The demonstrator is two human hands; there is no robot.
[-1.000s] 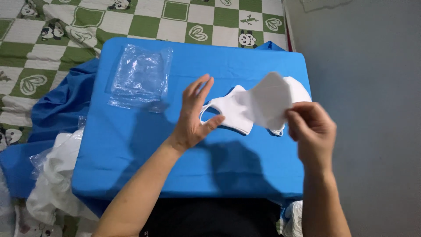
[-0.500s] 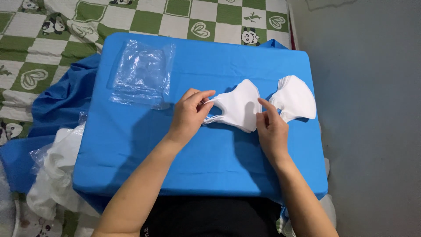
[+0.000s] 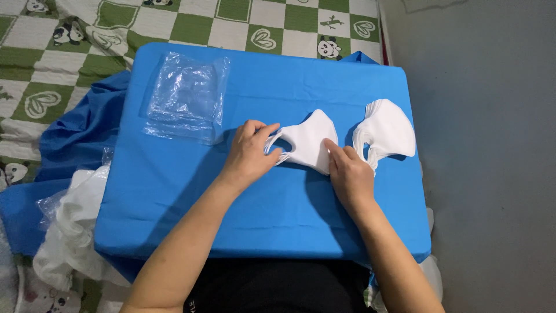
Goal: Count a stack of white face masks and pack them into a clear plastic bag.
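Note:
A white folded face mask (image 3: 307, 141) lies flat on the blue-covered table (image 3: 272, 203) in the head view. My left hand (image 3: 250, 152) rests on its left end, fingers on the ear loops. My right hand (image 3: 347, 173) presses the mask's lower right edge with its fingertips. Just to the right sits a stack of several white masks (image 3: 386, 131), untouched by either hand.
A pile of clear plastic bags (image 3: 186, 98) lies at the table's back left. White masks in plastic (image 3: 72, 226) sit off the table's left edge on blue cloth. A green-and-white checked blanket (image 3: 69, 46) is behind. Grey floor (image 3: 492, 156) runs along the right.
One second ago my right hand held a mask in the air; it has since been laid flat. Both hands have come down onto it and now press it on the table.

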